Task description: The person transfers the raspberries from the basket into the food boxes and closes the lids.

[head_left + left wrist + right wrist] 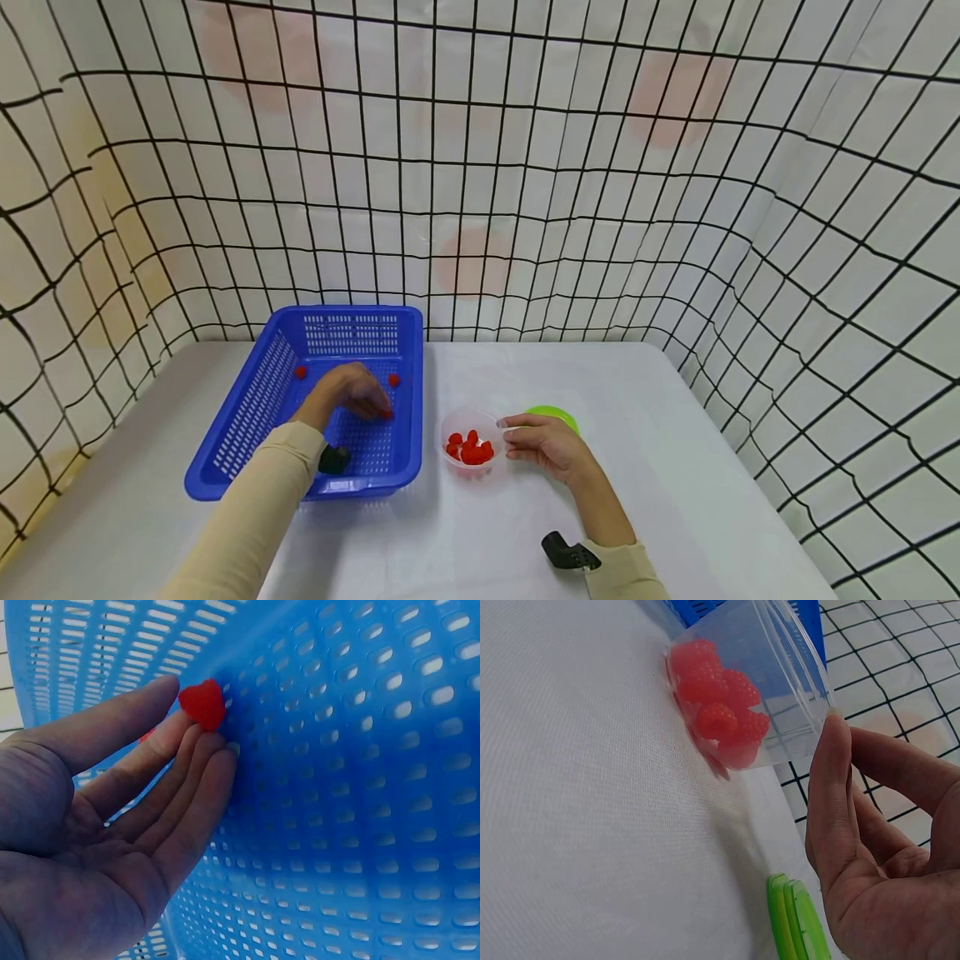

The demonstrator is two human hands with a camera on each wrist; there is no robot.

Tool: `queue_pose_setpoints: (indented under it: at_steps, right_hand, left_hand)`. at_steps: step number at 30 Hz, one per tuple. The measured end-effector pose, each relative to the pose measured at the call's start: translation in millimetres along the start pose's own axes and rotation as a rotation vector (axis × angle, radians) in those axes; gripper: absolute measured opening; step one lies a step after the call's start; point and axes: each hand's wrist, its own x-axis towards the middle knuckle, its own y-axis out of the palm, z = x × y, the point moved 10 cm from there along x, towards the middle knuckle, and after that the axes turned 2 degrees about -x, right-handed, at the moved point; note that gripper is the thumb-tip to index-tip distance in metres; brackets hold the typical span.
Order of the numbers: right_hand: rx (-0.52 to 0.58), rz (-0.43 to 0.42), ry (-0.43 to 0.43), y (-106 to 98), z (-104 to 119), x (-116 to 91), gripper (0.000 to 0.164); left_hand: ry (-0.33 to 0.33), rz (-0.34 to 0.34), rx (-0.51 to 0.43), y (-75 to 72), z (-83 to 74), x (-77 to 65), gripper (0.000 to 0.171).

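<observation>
Inside the blue plastic basket (416, 400), my left hand (358, 390) reaches down at a red raspberry (203, 705). In the left wrist view the thumb and fingers are stretched out, their tips right beside the berry or touching it. Two more raspberries, one of them a far berry (301, 372), lie apart in the basket. My right hand (547, 442) holds the rim of a clear round plastic tub (491, 425) by the fingertips. Several red raspberries (718, 701) are heaped at the tub's bottom.
A bright green lid (555, 413) lies on the white table (600, 375), partly behind my right hand. Black wire grid panels (495, 167) with white sheeting stand around the back and sides. Black wrist cameras, such as the right one (567, 552), stick out below the wrists.
</observation>
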Motion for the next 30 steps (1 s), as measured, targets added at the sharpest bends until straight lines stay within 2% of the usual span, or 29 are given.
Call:
queue_pose_setpoints:
  at_steps: [9,20,26,30]
  right_hand:
    - [-0.015,-0.004,0.001,-0.2,0.3,-0.1,0.037]
    - [-0.016,-0.010,-0.005,-0.5,-0.3,-0.1,0.037]
    - [-0.025,-0.009,-0.008,0.6,-0.3,0.4,0.038]
    - [-0.022,-0.003,-0.013,0.6,-0.1,-0.3,0.039]
  left_hand:
    - [0.014,0.017,0.010,4.0,-3.0,1.1,0.017]
    - [0.059,0.062,-0.097,5.4,-9.4,-7.0,0.021]
    - [0.089,0.079,-0.140,-0.7,-15.0,-16.3,0.024]
    - [0.131,0.078,-0.151,-9.1,-25.3,-25.4,0.026]
